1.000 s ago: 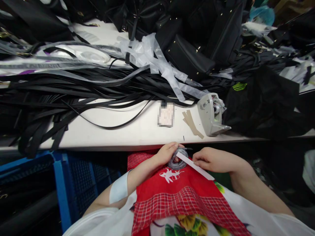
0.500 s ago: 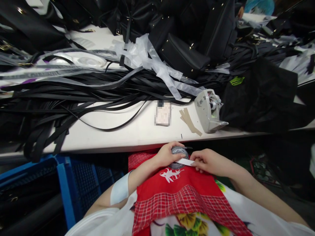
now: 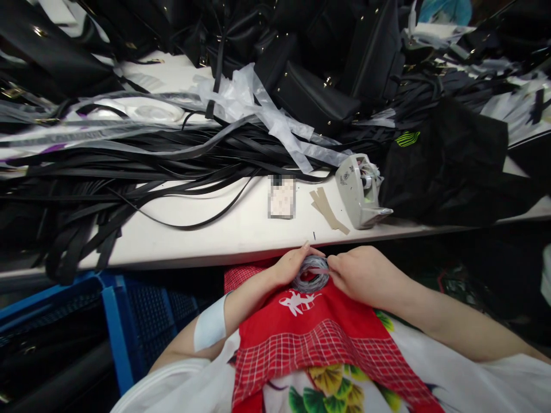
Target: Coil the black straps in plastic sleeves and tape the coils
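A coiled roll of grey strip [image 3: 303, 284], perhaps tape, rests against my red apron [image 3: 331, 312], just below the table edge. My left hand [image 3: 291, 266] wraps round its left side, with the thumb raised at the top. On the right side, my right hand [image 3: 355, 272] is closed, thumb and fingertips pinched at the roll's edge. A short pale strip end [image 3: 319, 270] reaches from those fingertips across the roll's hole. The rest of the strip is hidden by the right hand.
On the white table [image 3: 206, 235] lie many black straps [image 3: 181, 155], tan strips [image 3: 328, 211], a blurred-out card-like item [image 3: 281, 198] and a grey tape dispenser [image 3: 357, 192]. Black bags [image 3: 318, 94] are piled behind. A blue crate [image 3: 118, 332] stands at lower left.
My right hand has moved left and turned, closing in on the roll. The white strip stretched between my hands now shows only as a short end. My left thumb has lifted off it.
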A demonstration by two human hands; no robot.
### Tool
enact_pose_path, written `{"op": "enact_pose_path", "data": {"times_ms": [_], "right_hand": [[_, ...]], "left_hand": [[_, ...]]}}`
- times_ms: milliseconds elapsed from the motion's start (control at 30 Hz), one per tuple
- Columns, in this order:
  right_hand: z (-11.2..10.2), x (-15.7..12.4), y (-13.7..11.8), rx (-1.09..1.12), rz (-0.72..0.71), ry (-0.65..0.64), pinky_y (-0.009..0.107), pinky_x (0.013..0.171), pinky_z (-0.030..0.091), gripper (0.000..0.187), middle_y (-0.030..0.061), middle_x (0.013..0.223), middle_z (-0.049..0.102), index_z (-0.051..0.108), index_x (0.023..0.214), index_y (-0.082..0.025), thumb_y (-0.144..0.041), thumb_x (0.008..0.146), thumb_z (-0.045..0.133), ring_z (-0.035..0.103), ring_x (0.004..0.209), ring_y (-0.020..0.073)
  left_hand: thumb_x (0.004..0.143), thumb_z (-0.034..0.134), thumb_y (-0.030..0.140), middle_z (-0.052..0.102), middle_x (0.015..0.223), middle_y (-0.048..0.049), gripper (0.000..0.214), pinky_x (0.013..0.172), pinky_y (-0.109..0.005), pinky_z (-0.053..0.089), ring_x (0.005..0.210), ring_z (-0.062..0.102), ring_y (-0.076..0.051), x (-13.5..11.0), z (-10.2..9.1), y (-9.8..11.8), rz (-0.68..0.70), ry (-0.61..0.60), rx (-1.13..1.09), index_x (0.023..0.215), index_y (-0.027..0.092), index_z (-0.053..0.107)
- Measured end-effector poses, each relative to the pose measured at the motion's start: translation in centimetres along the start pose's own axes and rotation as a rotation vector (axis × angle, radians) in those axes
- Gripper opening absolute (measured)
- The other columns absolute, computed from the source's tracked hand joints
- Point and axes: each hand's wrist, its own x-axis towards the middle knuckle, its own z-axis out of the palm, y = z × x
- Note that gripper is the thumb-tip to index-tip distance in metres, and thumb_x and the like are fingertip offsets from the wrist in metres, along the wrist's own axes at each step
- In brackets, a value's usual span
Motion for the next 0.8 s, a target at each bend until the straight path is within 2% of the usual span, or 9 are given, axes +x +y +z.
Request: {"op": "enact_pose_path", "data": {"times_ms": [200, 333, 433, 533, 700, 800], "right_hand": [[0.1, 1.1, -2.8, -0.02, -0.02, -0.104, 0.03, 0.058, 0.044, 0.019, 0.0152, 0.076, 0.072, 0.069, 0.089, -0.012, -0.01, 0.085, 0.05, 0.069, 0.066, 0.0248], [0.9, 2.6, -3.7, 0.049, 0.009, -0.105, 0.031, 0.062, 0.049, 0.019, 0.0172, 0.081, 0.074, 0.071, 0.084, -0.012, -0.009, 0.083, 0.052, 0.07, 0.07, 0.0257], [2.1, 3.4, -3.5, 0.076, 0.047, -0.071, 0.031, 0.063, 0.051, 0.019, 0.016, 0.076, 0.074, 0.072, 0.079, -0.014, -0.007, 0.079, 0.054, 0.071, 0.069, 0.0257], [4.3, 4.2, -2.3, 0.093, 0.089, 0.013, 0.032, 0.06, 0.053, 0.02, 0.0135, 0.072, 0.074, 0.074, 0.079, -0.017, -0.009, 0.077, 0.056, 0.071, 0.065, 0.0263], [9.6, 5.8, 0.5, 0.127, 0.091, 0.184, 0.038, 0.06, 0.053, 0.028, 0.0123, 0.083, 0.076, 0.078, 0.093, -0.023, -0.018, 0.083, 0.052, 0.072, 0.07, 0.0316], [12.3, 5.2, 2.0, 0.261, 0.045, 0.308, 0.035, 0.055, 0.052, 0.023, 0.0059, 0.074, 0.076, 0.077, 0.093, -0.03, -0.028, 0.085, 0.055, 0.071, 0.06, 0.0271]], "left_hand": [[0.097, 0.019, 0.058, 0.071, 0.111, -0.0084, 0.068, 0.102, -0.034, 0.042, 0.106, 0.062, -0.022, -0.6, 0.4, 0.5, 0.041, 0.089, 0.15, 0.11, 0.015, 0.07], [0.098, 0.018, 0.054, 0.07, 0.113, -0.0075, 0.065, 0.102, -0.035, 0.043, 0.109, 0.062, -0.022, -0.9, 0.7, 1.0, 0.067, 0.093, 0.226, 0.111, 0.017, 0.07], [0.099, 0.015, 0.053, 0.071, 0.111, -0.0092, 0.067, 0.102, -0.035, 0.044, 0.108, 0.062, -0.022, -1.3, 1.1, 1.3, 0.107, 0.125, 0.307, 0.108, 0.016, 0.07], [0.099, 0.015, 0.052, 0.068, 0.119, -0.0108, 0.066, 0.105, -0.033, 0.042, 0.114, 0.06, -0.022, -1.3, 1.3, 0.9, 0.129, 0.17, 0.408, 0.113, 0.015, 0.068], [0.101, 0.008, 0.038, 0.068, 0.119, -0.0095, 0.065, 0.102, -0.034, 0.044, 0.114, 0.06, -0.021, -0.3, 0.8, -0.8, 0.005, 0.074, 0.472, 0.117, 0.013, 0.066], [0.101, 0.006, 0.03, 0.066, 0.123, -0.0108, 0.065, 0.101, -0.032, 0.045, 0.115, 0.06, -0.02, -0.1, 0.6, -1.3, -0.008, 0.057, 0.437, 0.123, 0.01, 0.063]]}}
